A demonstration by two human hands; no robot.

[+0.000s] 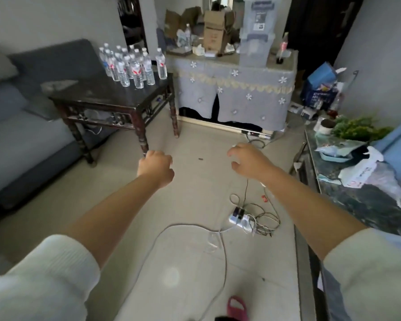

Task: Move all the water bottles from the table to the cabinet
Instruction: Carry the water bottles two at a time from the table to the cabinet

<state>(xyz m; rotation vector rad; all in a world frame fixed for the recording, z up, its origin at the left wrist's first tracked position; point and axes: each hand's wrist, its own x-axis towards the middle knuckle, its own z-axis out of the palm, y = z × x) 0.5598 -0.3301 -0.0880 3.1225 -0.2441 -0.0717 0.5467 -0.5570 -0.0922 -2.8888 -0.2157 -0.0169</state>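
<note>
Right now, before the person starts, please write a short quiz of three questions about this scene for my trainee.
1. True or false: the left hand already holds a water bottle.
2. The water bottles stand on: A) the dark wooden table B) the floor C) the sofa
3. Fill in: a power strip with tangled cables lies on the ____.

Key: 1 false, both it and the right hand hold nothing; 2 A; 3 floor.
</note>
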